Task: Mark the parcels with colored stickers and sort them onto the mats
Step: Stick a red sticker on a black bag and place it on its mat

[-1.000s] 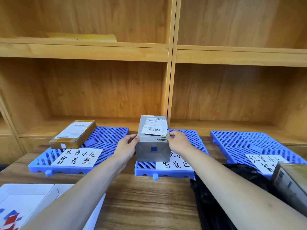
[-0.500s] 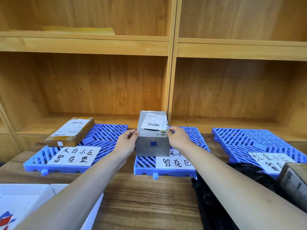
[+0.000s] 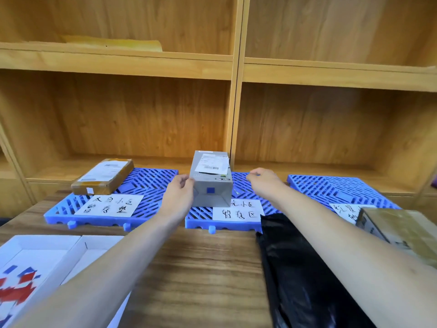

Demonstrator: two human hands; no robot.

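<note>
A grey box (image 3: 211,179) with a blue sticker (image 3: 210,190) stands on the middle mat (image 3: 201,215); left hand (image 3: 181,195) touches it with relaxed fingers, right hand (image 3: 264,183) open, just clear. A nudge could topple the tall box.

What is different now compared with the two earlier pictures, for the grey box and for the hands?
The right hand has let go of the grey box and drawn off to the right, leaving a gap. The left hand still touches the box's left side, its fingers loosened. The box stays standing on the middle mat, blue sticker facing forward. The brown parcel on the left mat has not moved.
</note>
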